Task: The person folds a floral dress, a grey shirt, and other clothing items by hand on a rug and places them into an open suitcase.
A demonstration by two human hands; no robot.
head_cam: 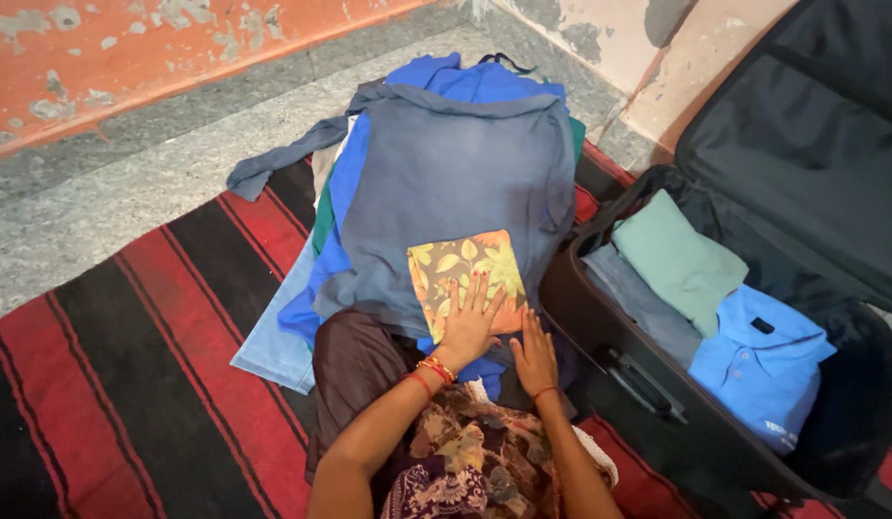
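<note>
Both sets of fingers lie flat and spread, pressing down and gripping nothing. Under the left hand (468,322) is a small folded cloth with yellow leaves (465,279). The right hand (534,354) rests just beside it, touching its near edge. The cloth sits on a grey shirt (446,183), the top of a pile of clothes (321,279) reaching away from the fingers. It looks like the smoothing step. To the right is an open suitcase (600,327) with folded clothes inside. Lifting the cloth would need fingers curled under its edges.
</note>
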